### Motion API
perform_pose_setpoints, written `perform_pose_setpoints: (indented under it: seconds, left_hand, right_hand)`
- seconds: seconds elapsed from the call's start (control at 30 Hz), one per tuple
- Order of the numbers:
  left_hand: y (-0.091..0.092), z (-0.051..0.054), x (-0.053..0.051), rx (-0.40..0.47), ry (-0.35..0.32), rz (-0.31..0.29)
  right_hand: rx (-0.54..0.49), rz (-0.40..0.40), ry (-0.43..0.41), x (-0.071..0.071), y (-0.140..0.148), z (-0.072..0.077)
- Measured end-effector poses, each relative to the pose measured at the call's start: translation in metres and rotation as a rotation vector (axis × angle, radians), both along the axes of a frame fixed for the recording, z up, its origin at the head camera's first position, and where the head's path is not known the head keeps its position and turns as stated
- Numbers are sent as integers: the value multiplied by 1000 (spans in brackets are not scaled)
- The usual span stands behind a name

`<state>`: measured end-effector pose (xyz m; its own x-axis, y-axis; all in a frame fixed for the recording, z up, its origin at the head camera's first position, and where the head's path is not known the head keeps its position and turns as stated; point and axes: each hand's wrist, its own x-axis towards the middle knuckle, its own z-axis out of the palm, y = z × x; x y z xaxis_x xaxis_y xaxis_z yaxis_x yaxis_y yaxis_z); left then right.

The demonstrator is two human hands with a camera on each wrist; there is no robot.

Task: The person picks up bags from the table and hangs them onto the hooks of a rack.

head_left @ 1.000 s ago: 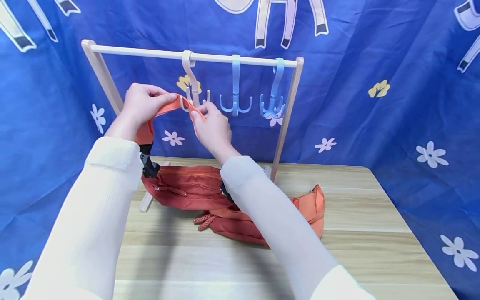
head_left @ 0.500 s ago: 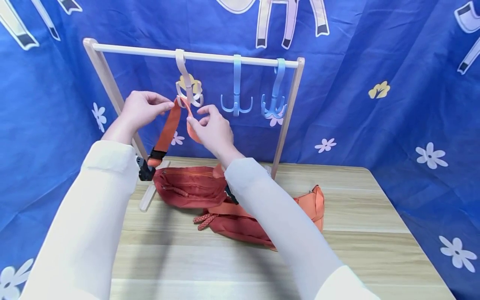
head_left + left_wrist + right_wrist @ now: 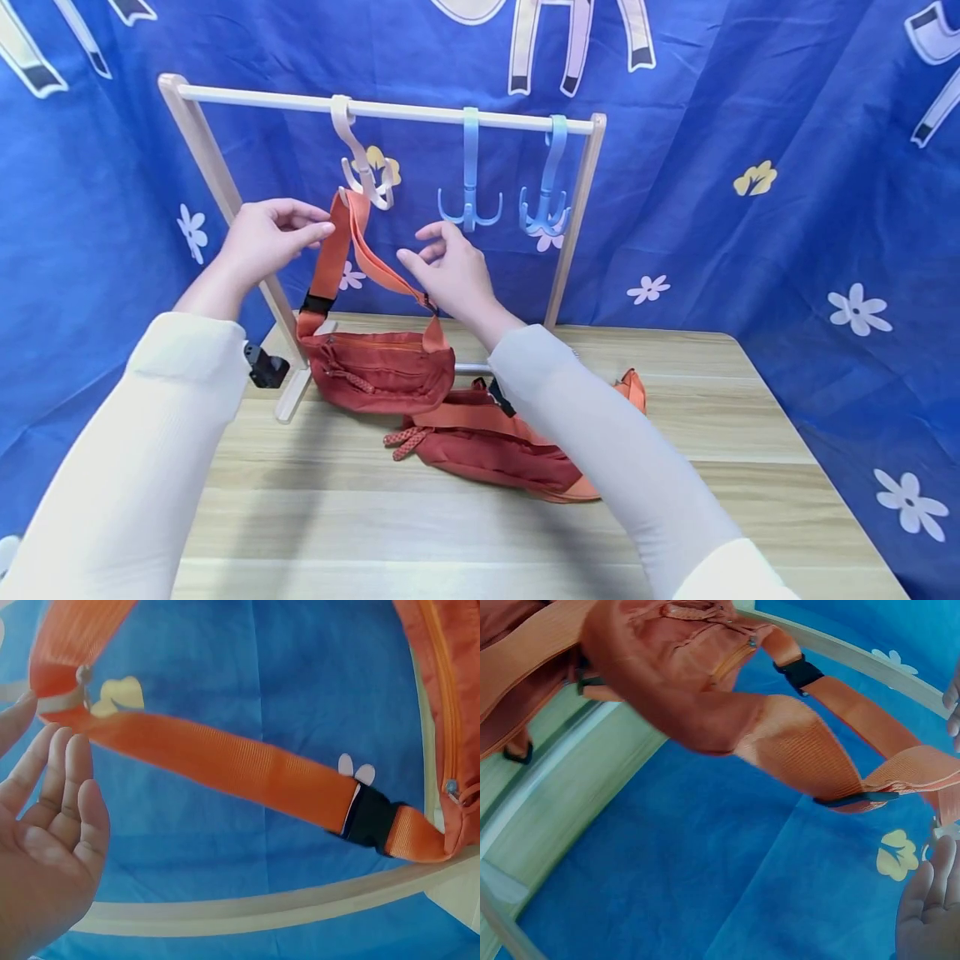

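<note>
From a prong of the beige hook (image 3: 365,179) hangs the orange strap (image 3: 330,258) of a red waist bag (image 3: 382,371). My left hand (image 3: 266,242) is beside the strap, fingers loosely bent, its fingertips at the strap's left edge; whether they touch is hard to tell. In the left wrist view that hand (image 3: 52,825) has its palm turned up near the strap loop (image 3: 217,761). My right hand (image 3: 453,271) stands free to the right of the strap, holding nothing. The black buckle (image 3: 318,304) is fastened, seen too in the right wrist view (image 3: 801,673).
Two blue hooks (image 3: 470,179) (image 3: 547,187) hang on the rack's bar (image 3: 285,102), to the right. A second red bag (image 3: 495,454) lies on the wooden table (image 3: 360,525), partly behind my right sleeve. Blue patterned cloth (image 3: 697,233) surrounds the table.
Both hands have let go of the strap and moved apart, left hand leftward, right hand rightward. The strap now hangs from the beige hook, which has shifted left along the bar.
</note>
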<state>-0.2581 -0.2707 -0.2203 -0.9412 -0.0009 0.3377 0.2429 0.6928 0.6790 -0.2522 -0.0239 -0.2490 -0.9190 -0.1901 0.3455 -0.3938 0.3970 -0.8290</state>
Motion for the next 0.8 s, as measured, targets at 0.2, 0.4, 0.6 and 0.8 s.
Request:
perform_pose_setpoints:
  seconds: [0.2, 0.4, 0.6, 0.8]
  left_hand:
    - [6, -12, 10, 42, 24, -59]
    - [13, -27, 18, 70, 20, -89]
    - [18, -45, 28, 142, -30, -131]
    - [24, -67, 34, 185, -28, -194]
  right_hand:
    - [25, 17, 14, 2, 19, -10]
    - [47, 36, 40, 3, 35, -22]
    - [58, 80, 55, 6, 51, -35]
    - [52, 94, 36, 8, 69, -49]
